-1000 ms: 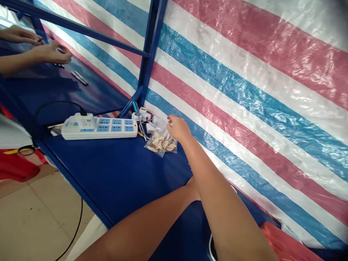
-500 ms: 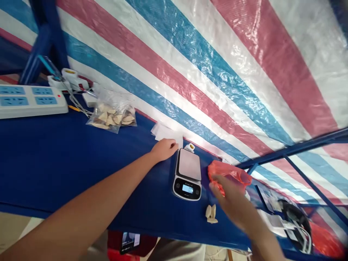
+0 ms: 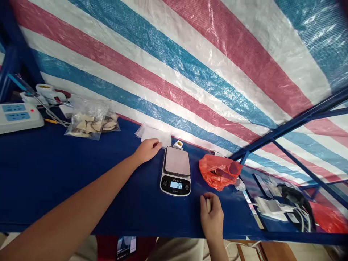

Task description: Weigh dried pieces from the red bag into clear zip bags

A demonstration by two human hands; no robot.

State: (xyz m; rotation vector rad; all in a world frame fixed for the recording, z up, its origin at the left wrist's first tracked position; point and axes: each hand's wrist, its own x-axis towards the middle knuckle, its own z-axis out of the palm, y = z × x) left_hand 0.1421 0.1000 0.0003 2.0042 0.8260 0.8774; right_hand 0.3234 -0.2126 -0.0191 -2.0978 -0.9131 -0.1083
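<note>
My left hand (image 3: 147, 149) rests on the blue table with its fingers pinched on the edge of a stack of small clear bags (image 3: 153, 134), just left of a digital scale (image 3: 176, 171) with a lit display. My right hand (image 3: 211, 214) is near the table's front edge, fingers curled over small pale slices (image 3: 208, 205) lying on the table. An orange plastic bag (image 3: 219, 171) sits right of the scale. A clear bag of pale slices (image 3: 91, 123) lies farther left.
A white power strip (image 3: 19, 116) and small tools (image 3: 47, 96) lie at the far left. A striped tarp (image 3: 190, 65) hangs behind the table. Cables and a white device (image 3: 274, 207) lie at the right, behind blue frame bars (image 3: 293, 123).
The view has swung right from the power strip to the scale. My right hand left the slice bag, crossed past the orange bag, and dropped onto the loose slices. My left hand stays at the clear bags.
</note>
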